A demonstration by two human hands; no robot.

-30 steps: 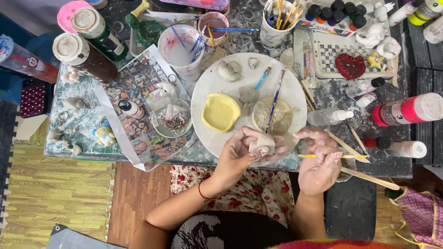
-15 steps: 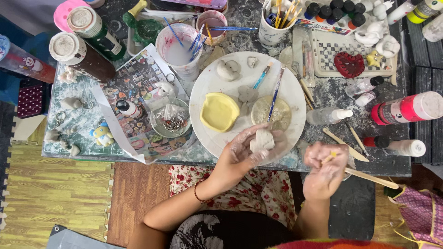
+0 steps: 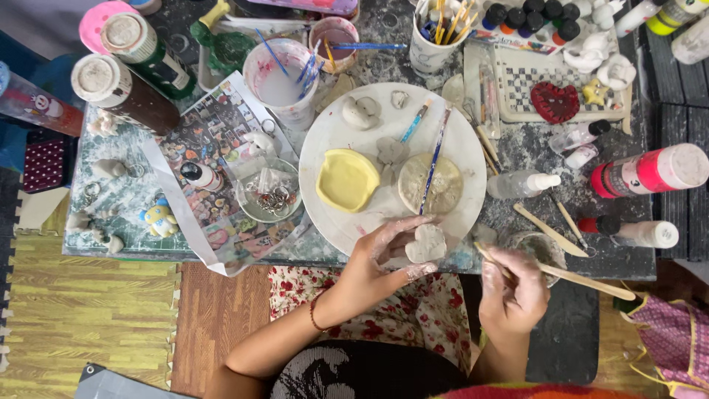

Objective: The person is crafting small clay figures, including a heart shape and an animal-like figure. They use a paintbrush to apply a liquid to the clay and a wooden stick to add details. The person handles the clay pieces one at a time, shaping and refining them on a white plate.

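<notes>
Left hand: fingers curled round a clay heart, thumb under it, fingertips on its top edge; white slip on the fingers.
Clay heart: pale grey, unpainted, held just over the near rim of the plate; flat face up toward the camera.
Heart, pointing: lobes toward the upper right, tip toward the lower left into the palm; long axis on that same diagonal.
Right hand: closed in a pinch on a wooden stick, fingers bunched at its near end.
Stick, axis: runs from upper left to lower right, far end out past the table edge; it crosses a small cup, which it seems to touch, though I cannot tell for sure.
Small cup: at the table edge just right of the plate; contents too dim to tell.
Plate: white, round; holds a yellow mould, a round tan disc, a few small grey clay pieces and two brushes lying steeply, tips toward the far side.
Water cup: milky water, blue-handled brushes standing in it.
Mug: packed with upright brushes and sticks.
Glass bowl: left of the plate, metal rings and small clear packets inside.
Tray: checked pattern, carries a red heart and a small yellow star.
</notes>
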